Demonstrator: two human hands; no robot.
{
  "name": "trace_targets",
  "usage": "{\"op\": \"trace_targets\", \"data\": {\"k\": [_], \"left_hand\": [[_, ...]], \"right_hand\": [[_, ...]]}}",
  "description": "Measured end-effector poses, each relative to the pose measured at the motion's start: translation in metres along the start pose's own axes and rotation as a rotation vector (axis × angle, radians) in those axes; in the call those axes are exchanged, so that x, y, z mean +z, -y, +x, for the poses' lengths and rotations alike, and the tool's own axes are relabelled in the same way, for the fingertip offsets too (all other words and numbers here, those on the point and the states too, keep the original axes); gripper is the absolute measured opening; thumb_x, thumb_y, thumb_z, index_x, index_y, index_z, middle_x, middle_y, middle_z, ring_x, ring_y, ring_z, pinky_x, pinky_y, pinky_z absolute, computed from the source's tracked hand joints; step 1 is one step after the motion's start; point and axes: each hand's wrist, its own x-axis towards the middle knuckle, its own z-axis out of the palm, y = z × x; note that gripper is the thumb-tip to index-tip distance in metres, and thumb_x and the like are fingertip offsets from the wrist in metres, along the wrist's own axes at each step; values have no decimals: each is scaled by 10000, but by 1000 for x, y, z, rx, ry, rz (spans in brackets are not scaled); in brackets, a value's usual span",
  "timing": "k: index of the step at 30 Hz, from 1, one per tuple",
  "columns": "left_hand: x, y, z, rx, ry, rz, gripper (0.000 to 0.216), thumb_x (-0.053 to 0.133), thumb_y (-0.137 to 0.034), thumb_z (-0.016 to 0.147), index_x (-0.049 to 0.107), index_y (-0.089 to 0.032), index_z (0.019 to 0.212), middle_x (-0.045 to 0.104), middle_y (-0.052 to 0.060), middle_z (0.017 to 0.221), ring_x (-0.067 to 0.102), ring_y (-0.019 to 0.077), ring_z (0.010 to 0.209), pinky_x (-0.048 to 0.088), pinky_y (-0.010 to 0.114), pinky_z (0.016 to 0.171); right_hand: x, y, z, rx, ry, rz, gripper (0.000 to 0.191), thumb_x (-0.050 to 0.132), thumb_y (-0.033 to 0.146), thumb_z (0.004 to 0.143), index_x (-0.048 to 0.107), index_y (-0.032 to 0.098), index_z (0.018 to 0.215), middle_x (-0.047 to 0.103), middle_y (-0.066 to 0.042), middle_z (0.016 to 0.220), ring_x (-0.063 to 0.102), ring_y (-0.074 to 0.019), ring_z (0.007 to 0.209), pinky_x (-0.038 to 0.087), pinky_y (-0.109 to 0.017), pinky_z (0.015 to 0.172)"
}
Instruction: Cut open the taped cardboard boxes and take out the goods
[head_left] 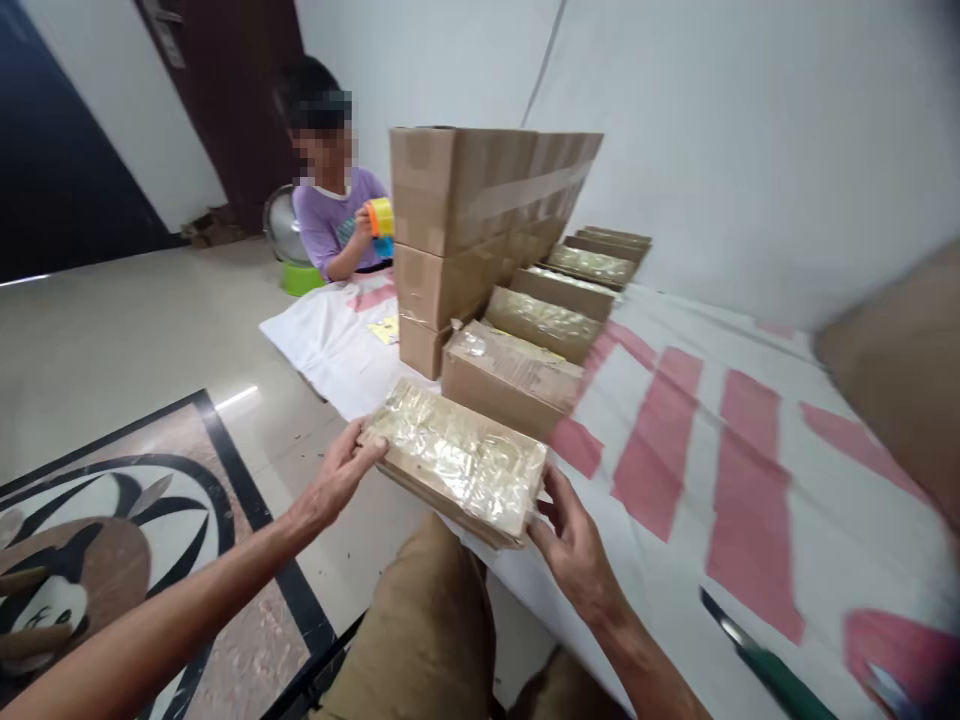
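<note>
An open cardboard box filled with clear plastic packets is held just above my knee. My left hand grips its left end, fingers curled over the rim. My right hand grips its right end, thumb on the edge. Just beyond it lies a closed cardboard box, and behind that a row of several open boxes with the same shiny filling runs toward the wall.
A tall stack of taped cartons stands behind the row. A white sheet with pink stripes covers the floor. A seated person holds a tape dispenser. A green-handled knife lies at right. A blurred brown shape fills the right edge.
</note>
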Motion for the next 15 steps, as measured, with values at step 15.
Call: {"op": "trace_targets", "data": {"k": [15], "left_hand": [[150, -28, -42, -33, 202, -51, 654, 655, -626, 862, 598, -213, 1367, 661, 134, 1386, 634, 323, 1256, 528, 467, 1033]], "right_hand": [[-208, -31, -168, 32, -378, -937, 349, 526, 424, 971, 745, 250, 1178, 751, -124, 1266, 681, -334, 1211, 553, -535, 1019]]}}
